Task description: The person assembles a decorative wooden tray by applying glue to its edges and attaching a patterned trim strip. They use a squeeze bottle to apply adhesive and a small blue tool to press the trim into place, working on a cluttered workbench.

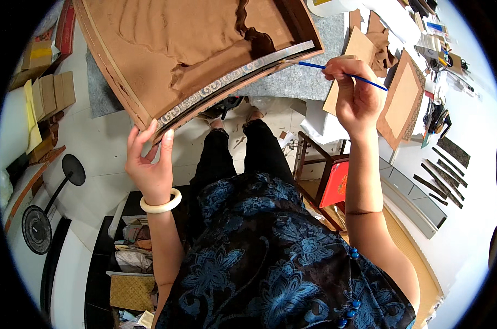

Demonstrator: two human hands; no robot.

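A brown framed panel [149, 55] with a wavy, relief-like surface fills the upper middle. Along its near edge runs a curved strip [207, 90] patterned with pale swirls, plain grey toward its right end. My left hand [151, 164], a cream bangle on its wrist, grips the panel's near-left corner between thumb and fingers. Held in my right hand [359, 98] is a thin blue paintbrush [311, 64]. The brush's tip reaches the panel's near edge close to the right end of the strip; whether it touches cannot be made out.
Grey felt [287, 82] lies under the panel. To the right are brown sheets [405, 101], dark strips [443, 178] and tools on a white surface. A wooden chair with a red panel [335, 183] stands below my right hand. A black fan [37, 229] and cardboard boxes [53, 93] are at the left.
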